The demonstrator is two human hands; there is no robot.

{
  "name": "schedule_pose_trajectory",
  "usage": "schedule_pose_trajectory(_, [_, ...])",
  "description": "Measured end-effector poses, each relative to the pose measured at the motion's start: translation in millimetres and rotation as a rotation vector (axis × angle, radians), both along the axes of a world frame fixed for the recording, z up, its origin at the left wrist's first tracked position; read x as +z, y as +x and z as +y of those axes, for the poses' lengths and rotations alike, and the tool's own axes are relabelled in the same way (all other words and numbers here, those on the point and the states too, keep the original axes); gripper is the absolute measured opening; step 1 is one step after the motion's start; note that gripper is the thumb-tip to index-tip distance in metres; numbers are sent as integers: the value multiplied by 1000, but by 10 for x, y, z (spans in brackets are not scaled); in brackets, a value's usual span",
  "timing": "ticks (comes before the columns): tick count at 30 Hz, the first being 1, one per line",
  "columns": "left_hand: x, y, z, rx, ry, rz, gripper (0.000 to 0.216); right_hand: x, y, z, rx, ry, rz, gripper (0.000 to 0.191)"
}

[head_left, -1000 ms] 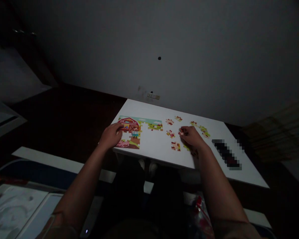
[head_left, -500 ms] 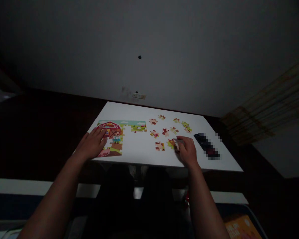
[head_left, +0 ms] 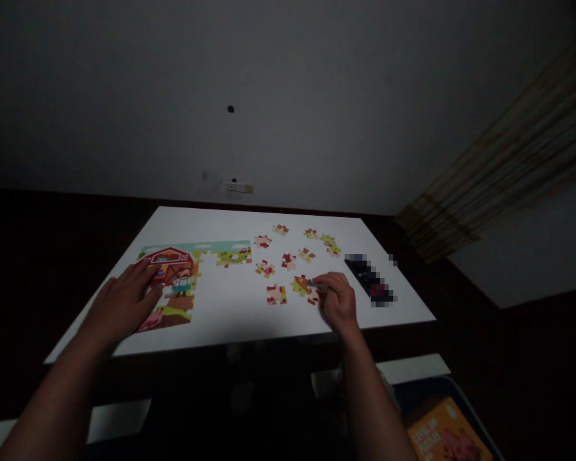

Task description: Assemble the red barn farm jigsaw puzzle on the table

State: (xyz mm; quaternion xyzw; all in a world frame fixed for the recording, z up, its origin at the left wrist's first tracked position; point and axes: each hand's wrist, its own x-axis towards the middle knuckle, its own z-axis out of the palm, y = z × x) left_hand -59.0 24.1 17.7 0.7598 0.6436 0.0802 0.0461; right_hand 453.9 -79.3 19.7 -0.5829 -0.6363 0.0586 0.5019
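Note:
My left hand lies flat with its fingers stretched over the left side of a partly joined farm jigsaw puzzle, which shows a red barn and a farmer. A strip of sky and field runs right along its top. On the right, the fingers of my right hand pinch a greyish puzzle piece, mostly hidden by the fingers. Just left of it lie a green and brown piece and a pinkish piece. Several more loose pieces, among them a brown and white one, are scattered farther back.
The white table stands near a grey wall with a socket strip. A dark phone-like object, partly pixelated, lies right of my right hand. An orange puzzle box sits low at the right, and a curtain hangs beyond.
The view has swung to the right, so the table and puzzle appear farther left. My right hand stays by the same loose pieces, and a pinkish one beneath its fingertips shows more. My left hand remains on the puzzle.

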Motion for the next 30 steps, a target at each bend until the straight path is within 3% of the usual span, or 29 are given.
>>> schedule_pose_trajectory(4, [-46,-52,29,-24,31,-15,77,18,-30,30,-94,-53,78,30])
schedule_pose_trajectory(8, [-35,-52,28,-25,85,-65,76,13,-75,16,-257,-58,158,5])
schedule_pose_trajectory(11, [-3,-42,31,-28,99,-99,76,-15,-78,-13,-306,-45,241,38])
schedule_pose_trajectory(14, [2,-52,52,-23,86,-132,78,-40,-70,-35,-296,-11,247,56])
schedule_pose_trajectory(30, [-140,-192,109,-34,93,-125,77,78,-152,-77,-220,-16,231,75])
